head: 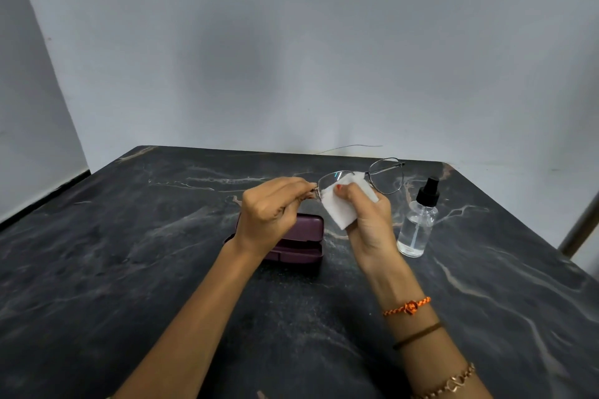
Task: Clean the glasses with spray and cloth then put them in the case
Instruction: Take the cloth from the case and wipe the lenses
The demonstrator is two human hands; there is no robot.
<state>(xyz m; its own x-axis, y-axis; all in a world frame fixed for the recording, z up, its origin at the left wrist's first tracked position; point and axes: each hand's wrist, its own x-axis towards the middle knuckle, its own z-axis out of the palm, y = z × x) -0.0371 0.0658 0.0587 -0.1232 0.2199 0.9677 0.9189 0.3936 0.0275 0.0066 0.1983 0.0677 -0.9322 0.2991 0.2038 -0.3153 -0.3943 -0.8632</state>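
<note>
Thin metal-framed glasses [387, 176] are held above the dark marble table [129, 253]. My left hand [272, 212] pinches the frame's left corner. My right hand [368, 217] presses a folded white cloth [338, 209] around the left lens, thumb on the near side. The right lens sticks out free beyond the cloth. A closed maroon glasses case [306, 238] lies on the table under my left hand, partly hidden by the wrist. A clear spray bottle [418, 225] with a black nozzle stands upright just right of my right hand.
The table backs onto a pale wall, with a thin wire [350, 147] lying along its far edge. A metal pole [580, 227] leans in at the right edge of view. Bracelets circle my right wrist.
</note>
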